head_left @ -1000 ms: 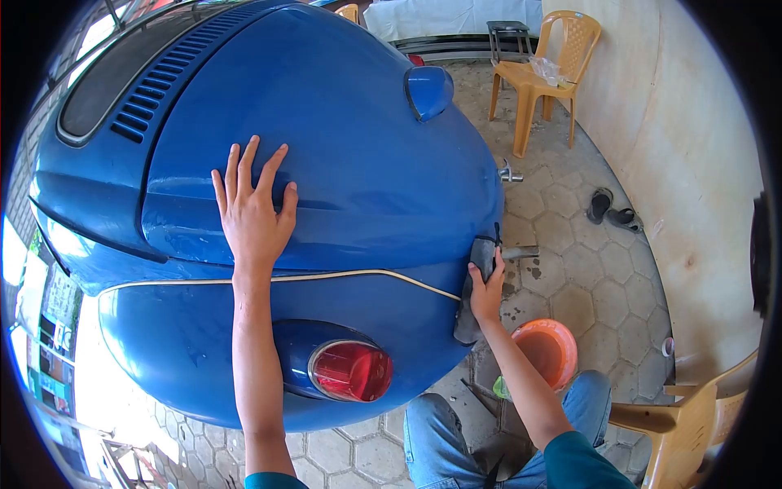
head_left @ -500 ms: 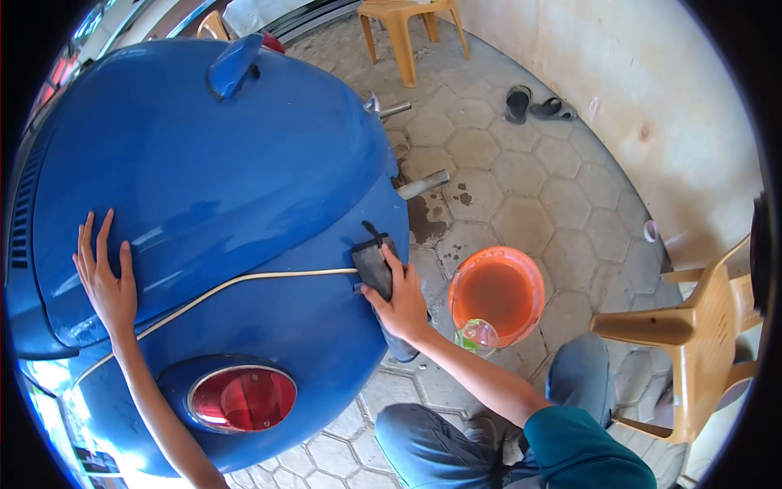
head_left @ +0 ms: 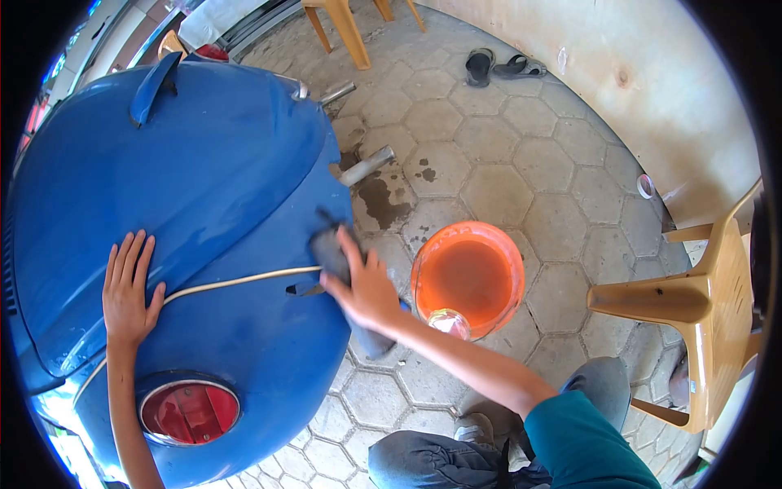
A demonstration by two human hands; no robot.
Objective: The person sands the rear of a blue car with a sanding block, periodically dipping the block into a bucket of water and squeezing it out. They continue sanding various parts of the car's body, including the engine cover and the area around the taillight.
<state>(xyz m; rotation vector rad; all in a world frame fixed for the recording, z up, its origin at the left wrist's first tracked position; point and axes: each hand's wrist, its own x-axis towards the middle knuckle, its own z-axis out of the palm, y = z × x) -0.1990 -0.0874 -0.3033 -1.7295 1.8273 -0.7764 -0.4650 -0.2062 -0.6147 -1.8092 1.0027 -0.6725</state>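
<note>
My left hand (head_left: pixel 129 289) lies flat on the blue car's rear body (head_left: pixel 244 342), fingers stretched out, close to the cream trim strip (head_left: pixel 236 283) along the seam. Below it is the red tail light (head_left: pixel 190 411) with its chrome rim. My right hand (head_left: pixel 364 289) is closed on a dark grey cloth (head_left: pixel 330 254), which rests against the curved edge of the fender. The cloth hangs down past the hand on the outer side. Both the cloth and the right hand are slightly blurred, and part of the cloth is hidden under the palm.
An orange bucket (head_left: pixel 515 306) of brownish water stands right of the car, a clear plastic cup (head_left: pixel 450 323) at its near rim. Exhaust pipes (head_left: pixel 368 165) stick out of the car. A tan plastic chair (head_left: pixel 705 310) is at the right, sandals (head_left: pixel 481 67) by the wall.
The view has shifted, so car and bucket appear farther left. My left hand has slid right across the body, nearer the trim strip. The right hand still grips the cloth at the fender edge.
</note>
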